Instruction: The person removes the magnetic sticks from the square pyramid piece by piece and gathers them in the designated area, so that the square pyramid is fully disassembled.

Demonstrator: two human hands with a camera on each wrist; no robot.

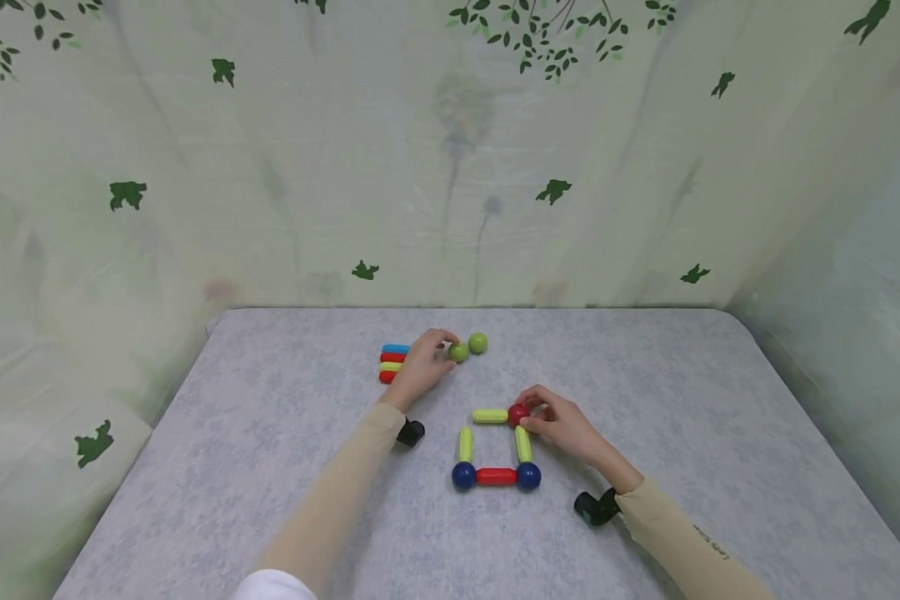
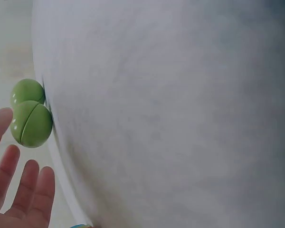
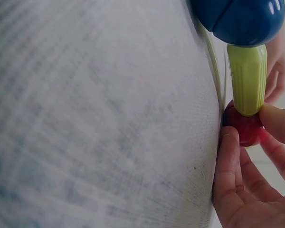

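My right hand (image 1: 566, 427) pinches a red ball (image 1: 519, 414) at the corner where two yellow rods meet; the right wrist view shows its fingertips round the red ball (image 3: 244, 126), with a yellow rod (image 3: 247, 80) between it and a blue ball (image 3: 242, 19). A red rod (image 1: 496, 477) joins two blue balls (image 1: 463, 476) at the near side, and another yellow rod (image 1: 466, 445) stands up from the left one. My left hand (image 1: 422, 367), fingers spread, is beside a green ball (image 1: 458, 352); in the left wrist view its fingers are apart around the green ball (image 2: 32, 124).
A second green ball (image 1: 477, 342) lies to the right of the first. Blue, red and yellow rods (image 1: 390, 358) lie side by side, partly behind my left hand. The table's far edge (image 1: 465, 309) meets a patterned curtain.
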